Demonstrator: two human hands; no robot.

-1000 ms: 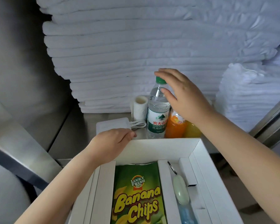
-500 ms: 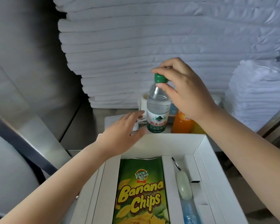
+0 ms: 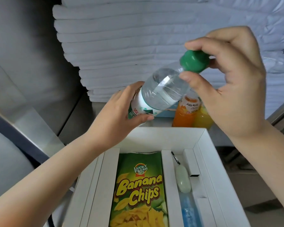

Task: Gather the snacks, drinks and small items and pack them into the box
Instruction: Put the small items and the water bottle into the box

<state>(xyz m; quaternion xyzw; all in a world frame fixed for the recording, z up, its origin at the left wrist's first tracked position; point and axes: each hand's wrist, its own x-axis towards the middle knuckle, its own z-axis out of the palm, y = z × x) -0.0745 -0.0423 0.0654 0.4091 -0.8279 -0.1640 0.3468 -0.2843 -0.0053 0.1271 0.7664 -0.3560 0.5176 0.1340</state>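
Observation:
A clear water bottle [image 3: 162, 90] with a green cap [image 3: 193, 62] is tilted in the air above the far end of the white box [image 3: 164, 134]. My right hand [image 3: 233, 89] pinches its cap and neck. My left hand [image 3: 120, 115] grips its labelled lower part. In the box's middle compartment lies a green bag of banana chips [image 3: 138, 190]. The narrow compartment to the right holds a pale green oval item [image 3: 184, 179] on a clip and a blue item [image 3: 189, 212].
An orange drink bottle [image 3: 185, 112] and a yellow one [image 3: 202, 118] stand just beyond the box's far wall. Behind them rises a tall stack of folded white linen [image 3: 121, 38]. A steel wall [image 3: 23, 54] is at the left.
My right hand closed on the bottle's cap and lifted the bottle off the counter, tilting it. My left hand left the box's corner and took hold of the bottle's lower part.

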